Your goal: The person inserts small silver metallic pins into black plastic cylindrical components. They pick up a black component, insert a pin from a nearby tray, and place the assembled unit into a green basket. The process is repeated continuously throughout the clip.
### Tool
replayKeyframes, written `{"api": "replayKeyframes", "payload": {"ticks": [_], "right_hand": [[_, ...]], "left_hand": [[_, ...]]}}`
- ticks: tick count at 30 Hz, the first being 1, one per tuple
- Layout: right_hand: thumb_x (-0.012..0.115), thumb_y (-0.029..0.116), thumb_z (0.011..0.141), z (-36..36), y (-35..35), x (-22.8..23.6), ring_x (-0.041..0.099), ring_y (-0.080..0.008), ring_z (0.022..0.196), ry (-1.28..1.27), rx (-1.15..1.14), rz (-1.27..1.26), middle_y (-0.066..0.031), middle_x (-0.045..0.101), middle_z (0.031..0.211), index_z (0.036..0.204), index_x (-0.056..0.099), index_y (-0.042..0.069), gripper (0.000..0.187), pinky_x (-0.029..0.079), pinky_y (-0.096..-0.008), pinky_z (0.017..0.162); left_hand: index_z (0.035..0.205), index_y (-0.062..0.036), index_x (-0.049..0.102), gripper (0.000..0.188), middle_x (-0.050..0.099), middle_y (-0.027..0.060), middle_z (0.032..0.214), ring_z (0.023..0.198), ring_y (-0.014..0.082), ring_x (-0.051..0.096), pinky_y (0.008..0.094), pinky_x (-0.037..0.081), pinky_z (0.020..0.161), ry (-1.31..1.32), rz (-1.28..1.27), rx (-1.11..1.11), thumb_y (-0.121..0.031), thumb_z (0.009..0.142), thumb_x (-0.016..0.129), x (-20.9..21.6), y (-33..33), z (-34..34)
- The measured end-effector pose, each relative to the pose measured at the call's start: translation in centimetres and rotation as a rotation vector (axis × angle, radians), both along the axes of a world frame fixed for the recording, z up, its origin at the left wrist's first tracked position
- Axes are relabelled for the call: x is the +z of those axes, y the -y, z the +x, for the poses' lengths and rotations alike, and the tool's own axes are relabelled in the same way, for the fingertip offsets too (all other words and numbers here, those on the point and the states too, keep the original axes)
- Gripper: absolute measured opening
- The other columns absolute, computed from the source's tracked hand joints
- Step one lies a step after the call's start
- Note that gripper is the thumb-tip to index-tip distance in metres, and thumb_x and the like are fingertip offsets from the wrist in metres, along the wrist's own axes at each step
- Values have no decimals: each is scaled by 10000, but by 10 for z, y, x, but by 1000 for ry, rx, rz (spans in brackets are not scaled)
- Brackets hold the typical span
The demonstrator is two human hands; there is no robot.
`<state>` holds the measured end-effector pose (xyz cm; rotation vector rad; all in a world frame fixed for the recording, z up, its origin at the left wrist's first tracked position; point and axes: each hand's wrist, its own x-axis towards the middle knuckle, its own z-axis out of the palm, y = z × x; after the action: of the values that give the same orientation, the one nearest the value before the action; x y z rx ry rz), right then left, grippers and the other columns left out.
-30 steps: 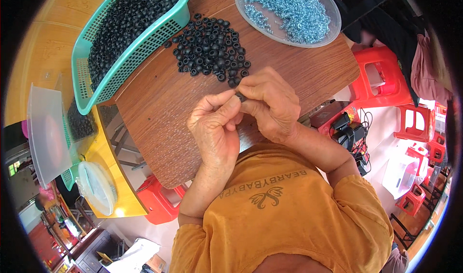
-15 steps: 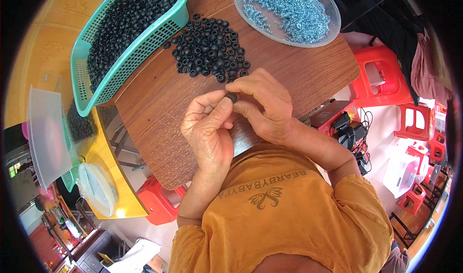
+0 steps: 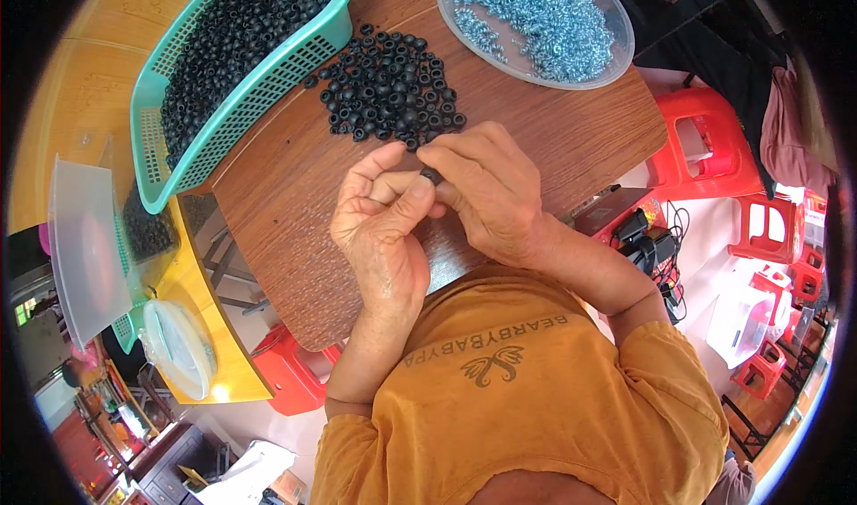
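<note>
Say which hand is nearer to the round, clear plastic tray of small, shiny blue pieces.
Right. The right hand is below the tray in the picture, slightly left of it; the left hand is farther off, lower and more leftward.

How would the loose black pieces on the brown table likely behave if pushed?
The loose black pieces look rounded, so they may well roll. They lie uncontained on the flat brown table, so the group would probably scatter. Each looks small beside the right hand, so likely light.
</note>
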<state>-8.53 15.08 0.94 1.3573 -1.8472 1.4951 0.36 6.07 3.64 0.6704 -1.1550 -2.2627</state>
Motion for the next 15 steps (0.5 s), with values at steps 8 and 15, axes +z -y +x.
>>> {"api": "replayKeyframes", "payload": {"ticks": [8,15], "right_hand": [[699,16,611,-3,-5,0,567,-282,675,-58,54,-31,-148,613,825,898,628,-52,303,441,-344,560],[710,29,646,3,-10,-14,562,-282,658,16,81,5,-144,613,816,904,622,-50,284,440,-352,562]], "left_hand": [[1119,70,501,400,630,77,753,624,112,560,223,474,571,-39,89,-40,47,761,678,2,-3,2],[1132,75,500,376,632,79,780,667,120,577,246,489,624,45,31,-90,24,795,661,-8,-5,12]]}}
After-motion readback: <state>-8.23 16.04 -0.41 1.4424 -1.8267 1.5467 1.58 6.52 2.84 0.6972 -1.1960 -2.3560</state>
